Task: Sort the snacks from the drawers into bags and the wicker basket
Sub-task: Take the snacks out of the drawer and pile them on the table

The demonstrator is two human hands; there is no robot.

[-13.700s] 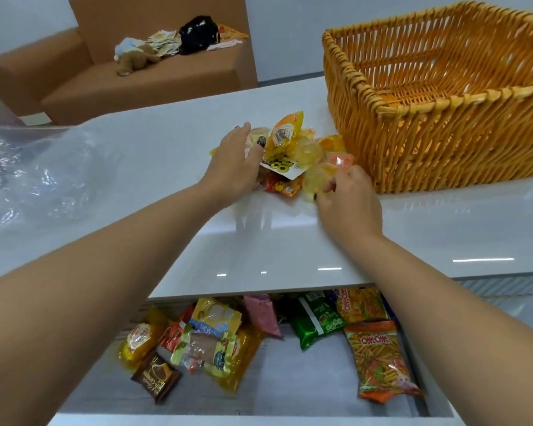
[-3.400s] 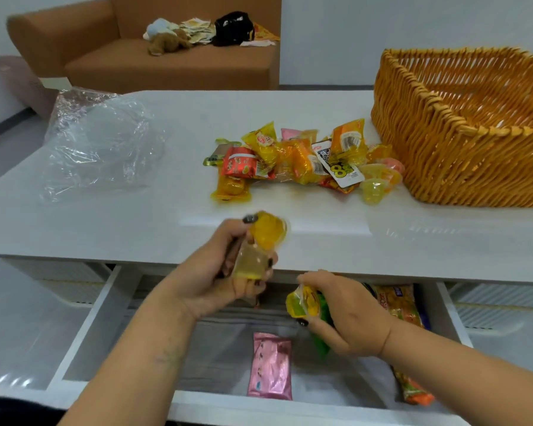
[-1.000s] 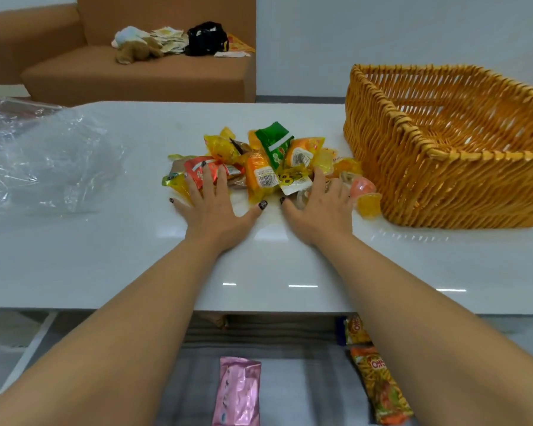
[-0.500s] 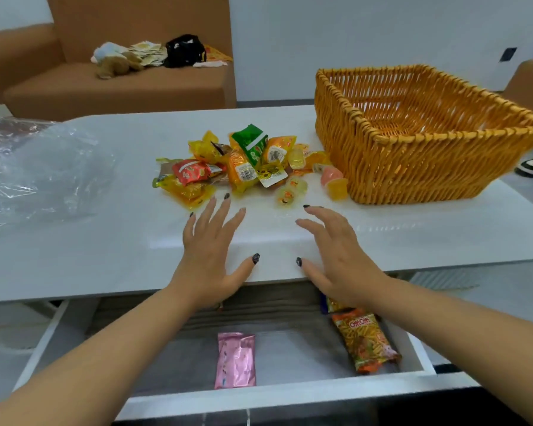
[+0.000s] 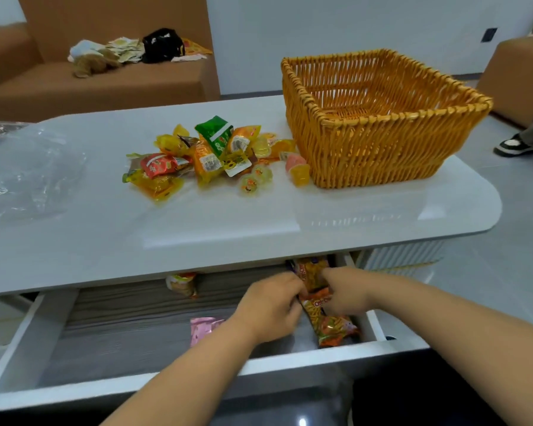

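Both my hands are down in the open drawer (image 5: 31, 342) under the white table (image 5: 197, 222). My left hand (image 5: 271, 309) and my right hand (image 5: 345, 292) close on the orange snack bags (image 5: 326, 324) at the drawer's right end, one bag lying behind the other. A pink packet (image 5: 202, 329) lies mid-drawer, partly hidden by my left forearm. A small packet (image 5: 182, 282) sits at the drawer's back. On the table lies a pile of small snacks and jelly cups (image 5: 213, 152), left of the empty wicker basket (image 5: 373, 142). A clear plastic bag (image 5: 28, 173) lies at the table's left.
A brown sofa (image 5: 105, 78) with clutter stands behind the table. Another person's shoe (image 5: 514, 146) is on the floor at the right, next to a brown seat (image 5: 517, 75). The drawer's white front rail (image 5: 197, 376) runs below my forearms.
My hands have left the tabletop and dropped into the drawer, closing on the orange snack bags at its right end. The view has shifted down and left.
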